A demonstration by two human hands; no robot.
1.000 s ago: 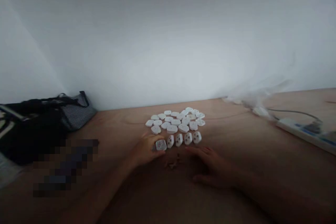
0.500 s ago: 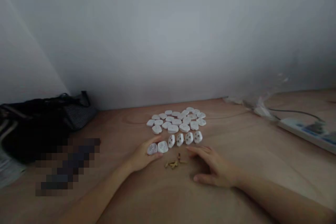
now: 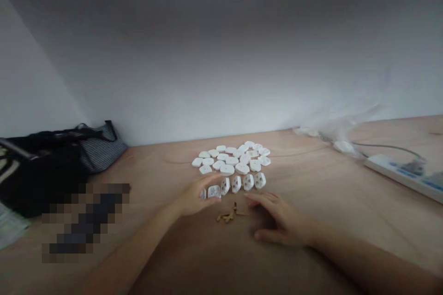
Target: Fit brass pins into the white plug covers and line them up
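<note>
Near the centre of the frame, we are curving our left hand [image 3: 192, 197], thumb and fingers parted wide, around two white, rounded-square plastic socket pieces [image 3: 214, 191]; the hand is partly hiding the left one, and we cannot tell whether the thumb is touching them. Just to their right, four matching white plastic pieces with dark holes [image 3: 248, 182] are standing on edge in a row. Lower centre, slim brass-coloured metal pins [image 3: 228, 216] are lying in a loose heap. Right of them, we are holding our right hand [image 3: 285, 223] empty, its thumb and fingers well apart. Behind the row, smooth white rounded plastic pieces [image 3: 231, 160] are clustering on the brown wood-grained tabletop [image 3: 328, 203]. At the right edge, a long white power strip [image 3: 384, 169] is lying near crinkled clear plastic film [image 3: 341, 126]; at left, a black-and-white striped fabric bag [image 3: 104, 145] is slumping.
</note>
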